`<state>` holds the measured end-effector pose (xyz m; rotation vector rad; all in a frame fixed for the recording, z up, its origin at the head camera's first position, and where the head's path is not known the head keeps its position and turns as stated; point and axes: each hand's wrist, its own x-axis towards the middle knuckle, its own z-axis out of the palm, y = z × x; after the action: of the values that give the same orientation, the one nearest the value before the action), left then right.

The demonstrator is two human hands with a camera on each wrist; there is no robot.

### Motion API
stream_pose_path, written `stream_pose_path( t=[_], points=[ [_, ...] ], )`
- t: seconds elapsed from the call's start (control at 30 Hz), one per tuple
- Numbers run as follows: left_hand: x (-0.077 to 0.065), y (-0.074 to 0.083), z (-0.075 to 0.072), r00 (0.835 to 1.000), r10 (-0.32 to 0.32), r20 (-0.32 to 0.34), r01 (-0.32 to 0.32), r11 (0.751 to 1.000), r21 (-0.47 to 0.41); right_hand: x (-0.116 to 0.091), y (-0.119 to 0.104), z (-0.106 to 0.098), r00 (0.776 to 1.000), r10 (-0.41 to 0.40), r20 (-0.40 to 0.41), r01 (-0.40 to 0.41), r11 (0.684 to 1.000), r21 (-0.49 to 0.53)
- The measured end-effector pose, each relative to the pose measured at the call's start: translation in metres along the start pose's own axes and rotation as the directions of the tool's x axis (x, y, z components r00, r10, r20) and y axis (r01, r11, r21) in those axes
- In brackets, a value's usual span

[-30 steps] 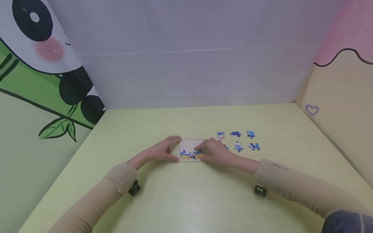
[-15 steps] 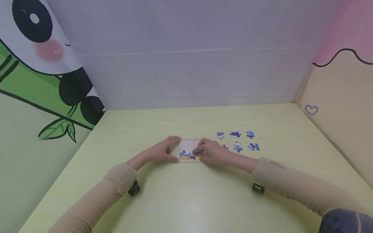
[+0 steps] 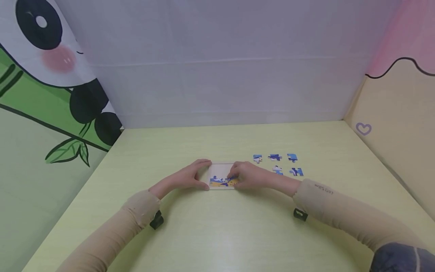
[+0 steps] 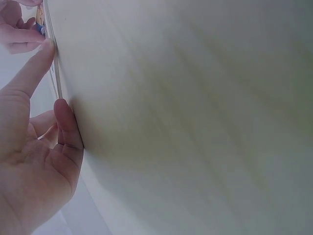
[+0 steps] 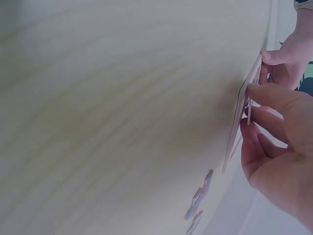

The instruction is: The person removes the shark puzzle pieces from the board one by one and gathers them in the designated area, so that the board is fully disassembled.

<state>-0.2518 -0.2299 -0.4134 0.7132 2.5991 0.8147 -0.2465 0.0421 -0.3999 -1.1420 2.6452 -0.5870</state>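
A small, pale puzzle tray (image 3: 221,168) lies on the table, its lower part filled with blue, white and yellow jigsaw pieces (image 3: 217,182). My left hand (image 3: 185,176) holds the tray's left edge, with the thumb at the near corner and a finger at the far one. Over the tray's right part is my right hand (image 3: 252,175). In the right wrist view, it pinches a thin puzzle piece (image 5: 249,115), tilted against the tray, between thumb and fingers. The piece's picture is hidden there, and the hand covers the tray's right side in the head view.
Loose puzzle pieces lie right of the tray: a row of three, with a white-and-blue one (image 3: 257,158), a dark blue one (image 3: 275,157) and a light blue one (image 3: 292,157). Nearer are two more (image 3: 296,172). A pale wall (image 3: 221,90) closes the table's back.
My right hand shifts slightly left, then back right a little over the tray, and now hides the loose piece with red on it. The left hand stays at the tray's edge.
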Motion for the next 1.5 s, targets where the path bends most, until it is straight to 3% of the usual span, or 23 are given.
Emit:
stream_pose_path(
  t=[0.33, 0.53, 0.77, 1.07, 1.5],
  points=[
    [0.001, 0.0, 0.001, 1.0, 0.001, -0.005, -0.001, 1.0, 0.009, -0.01, -0.002, 0.007, 0.992, 0.06, -0.113, -0.054, 0.997, 0.05],
    [0.001, 0.0, 0.001, 1.0, -0.005, -0.004, 0.005, 1.0, 0.009, -0.023, 0.0, 0.007, 0.983, 0.1, -0.152, -0.08, 0.988, 0.131],
    [0.001, 0.0, 0.001, 1.0, -0.016, 0.0, 0.016, 1.0, 0.015, -0.037, 0.009, 0.005, 0.977, 0.097, -0.19, -0.065, 0.984, 0.167],
    [0.002, -0.002, 0.002, 1.0, -0.02, 0.003, 0.02, 1.0, 0.019, -0.06, 0.017, 0.007, 0.973, 0.13, -0.193, -0.096, 0.98, 0.176],
    [0.001, 0.001, 0.001, 1.0, -0.027, 0.005, 0.027, 0.999, 0.025, -0.108, 0.037, 0.002, 0.974, 0.115, -0.193, -0.086, 0.985, 0.152]
  ],
)
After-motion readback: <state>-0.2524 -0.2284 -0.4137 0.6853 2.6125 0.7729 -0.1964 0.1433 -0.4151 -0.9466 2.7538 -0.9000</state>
